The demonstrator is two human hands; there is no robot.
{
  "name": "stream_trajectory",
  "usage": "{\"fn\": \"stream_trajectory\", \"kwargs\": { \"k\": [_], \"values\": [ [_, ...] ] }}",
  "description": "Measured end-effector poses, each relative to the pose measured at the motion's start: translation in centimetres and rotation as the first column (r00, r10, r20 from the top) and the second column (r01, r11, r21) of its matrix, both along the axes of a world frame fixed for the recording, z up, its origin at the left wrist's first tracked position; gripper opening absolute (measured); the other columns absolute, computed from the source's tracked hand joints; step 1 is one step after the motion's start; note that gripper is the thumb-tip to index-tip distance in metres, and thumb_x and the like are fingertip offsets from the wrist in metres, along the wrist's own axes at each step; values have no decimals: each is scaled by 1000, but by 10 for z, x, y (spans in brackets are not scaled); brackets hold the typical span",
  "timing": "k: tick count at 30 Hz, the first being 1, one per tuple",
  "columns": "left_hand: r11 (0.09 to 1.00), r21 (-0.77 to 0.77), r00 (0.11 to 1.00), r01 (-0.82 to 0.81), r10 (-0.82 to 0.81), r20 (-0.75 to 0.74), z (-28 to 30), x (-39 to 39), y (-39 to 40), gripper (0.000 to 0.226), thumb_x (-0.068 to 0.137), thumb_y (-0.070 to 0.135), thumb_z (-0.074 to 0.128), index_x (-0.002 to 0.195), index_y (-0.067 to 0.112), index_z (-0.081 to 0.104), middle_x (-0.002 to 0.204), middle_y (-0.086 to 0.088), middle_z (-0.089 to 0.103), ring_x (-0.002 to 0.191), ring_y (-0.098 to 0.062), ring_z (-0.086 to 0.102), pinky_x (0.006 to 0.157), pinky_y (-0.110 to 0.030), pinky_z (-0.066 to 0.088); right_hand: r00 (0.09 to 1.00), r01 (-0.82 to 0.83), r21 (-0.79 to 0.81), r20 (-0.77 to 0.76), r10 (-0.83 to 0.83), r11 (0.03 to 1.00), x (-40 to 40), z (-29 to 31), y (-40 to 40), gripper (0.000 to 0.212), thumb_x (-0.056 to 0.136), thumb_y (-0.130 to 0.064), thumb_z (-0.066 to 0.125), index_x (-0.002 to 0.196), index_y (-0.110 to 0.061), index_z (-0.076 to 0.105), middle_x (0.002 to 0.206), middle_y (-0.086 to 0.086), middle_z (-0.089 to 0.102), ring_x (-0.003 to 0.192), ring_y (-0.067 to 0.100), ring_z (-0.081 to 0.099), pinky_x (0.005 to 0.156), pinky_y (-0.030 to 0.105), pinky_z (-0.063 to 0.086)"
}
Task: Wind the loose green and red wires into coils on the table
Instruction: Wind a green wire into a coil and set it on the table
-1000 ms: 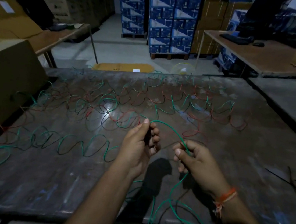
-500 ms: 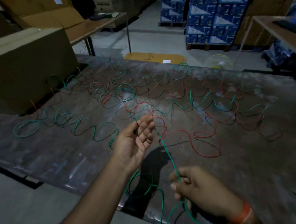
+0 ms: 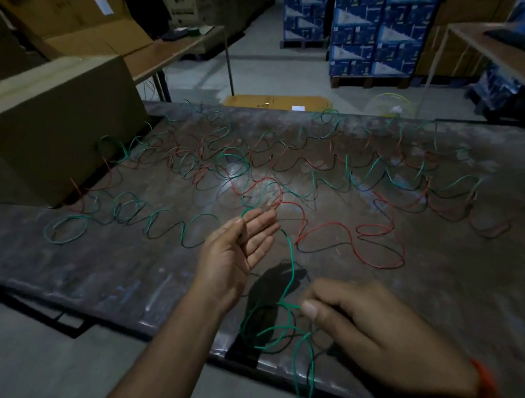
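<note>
Loose green wire [image 3: 290, 268] and red wire [image 3: 342, 227] lie in wavy loops across the dark metal table [image 3: 440, 282]. My left hand [image 3: 238, 249] is held palm up over the table's middle, fingers spread, and the green wire passes behind its fingertips. My right hand [image 3: 367, 326] sits lower near the front edge, its thumb and fingers pinched on the green wire. From that pinch several green loops [image 3: 276, 333] rest on the table and one loop hangs over the front edge. Another green strand [image 3: 161, 224] snakes to the left.
A large cardboard box [image 3: 51, 131] stands on the table's left end. Beyond the table are a flat carton on the floor [image 3: 278, 100], stacked blue boxes [image 3: 379, 32], a side table at left [image 3: 186, 45] and another at right [image 3: 512, 56].
My left hand has let go of the green wire and opened. My right hand has pulled the wire down toward the front edge, adding loops there. The view has swung left.
</note>
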State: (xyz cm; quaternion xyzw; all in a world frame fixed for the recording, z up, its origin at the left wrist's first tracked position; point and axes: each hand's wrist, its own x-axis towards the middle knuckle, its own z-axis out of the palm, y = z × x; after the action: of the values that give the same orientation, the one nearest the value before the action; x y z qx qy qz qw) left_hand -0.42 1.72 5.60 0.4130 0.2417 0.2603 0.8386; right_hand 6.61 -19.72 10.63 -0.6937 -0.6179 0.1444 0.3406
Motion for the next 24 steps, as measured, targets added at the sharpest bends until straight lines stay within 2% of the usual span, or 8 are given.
{"fn": "stream_trajectory", "kwargs": {
  "k": [5, 10, 12, 14, 17, 19, 22, 24],
  "values": [
    [984, 139, 971, 110, -77, -224, -11, -40, 28, 35, 104, 30, 43, 107, 3, 65, 102, -17, 75, 87, -23, 75, 69, -24, 56, 993, 115, 151, -37, -110, 982, -28, -4, 24, 30, 102, -45, 44, 85, -25, 58, 73, -11, 56, 69, 3, 57, 65, 24, 45],
    [943, 317, 926, 97, 32, -377, -21, -80, 90, 30, 104, 19, 47, 95, 0, 68, 84, -14, 74, 69, -18, 71, 61, -22, 52, 963, 266, 179, -15, -268, 947, -51, -16, 58, 29, 98, -44, 46, 82, -25, 60, 66, -8, 54, 60, 3, 53, 56, 11, 35],
    [850, 513, 900, 117, 127, -416, -30, -92, 125, 29, 102, 22, 52, 84, 9, 71, 76, -5, 71, 68, -9, 63, 64, -25, 44, 951, 309, 174, -31, -308, 935, -60, -20, 73, 26, 98, -43, 47, 82, -28, 60, 64, -5, 55, 59, 6, 55, 55, 14, 37],
    [696, 701, 891, 155, 208, -403, -37, -99, 165, 34, 94, 38, 56, 74, 16, 73, 76, -3, 69, 74, -9, 60, 72, -28, 40, 939, 345, 170, -65, -339, 923, -68, -23, 88, 24, 99, -38, 49, 83, -25, 61, 65, -4, 57, 60, 9, 57, 56, 16, 39],
    [508, 830, 846, 229, 318, -428, -45, -103, 221, 39, 84, 52, 53, 74, 23, 77, 99, 0, 67, 114, -17, 57, 100, -36, 42, 919, 393, 185, -101, -381, 900, -74, -31, 113, 21, 99, -30, 50, 83, -21, 60, 66, -4, 57, 63, 9, 57, 58, 16, 40],
    [464, 838, 782, 289, 390, -486, -48, -102, 253, 36, 81, 58, 53, 74, 32, 78, 124, 0, 61, 140, -21, 33, 115, -42, 28, 907, 421, 184, -106, -407, 888, -73, -40, 133, 20, 102, -25, 52, 84, -23, 59, 67, -5, 58, 67, 10, 59, 60, 16, 40],
    [530, 770, 679, 355, 419, -602, -62, -98, 295, 35, 70, 75, 49, 74, 51, 74, 159, -6, 28, 149, -23, 9, 121, -49, 13, 898, 438, 144, -33, -438, 887, -64, -63, 168, 20, 102, -22, 53, 83, -26, 54, 73, -9, 58, 75, 8, 55, 66, 25, 36],
    [553, 722, 603, 415, 427, -674, -81, -93, 326, 34, 70, 79, 48, 70, 54, 71, 158, -4, 33, 148, -25, 15, 121, -48, 13, 874, 475, 121, 50, -483, 872, -56, -80, 190, 17, 97, -36, 46, 85, -28, 55, 85, -10, 56, 85, 11, 50, 74, 29, 26]
  ]
}}
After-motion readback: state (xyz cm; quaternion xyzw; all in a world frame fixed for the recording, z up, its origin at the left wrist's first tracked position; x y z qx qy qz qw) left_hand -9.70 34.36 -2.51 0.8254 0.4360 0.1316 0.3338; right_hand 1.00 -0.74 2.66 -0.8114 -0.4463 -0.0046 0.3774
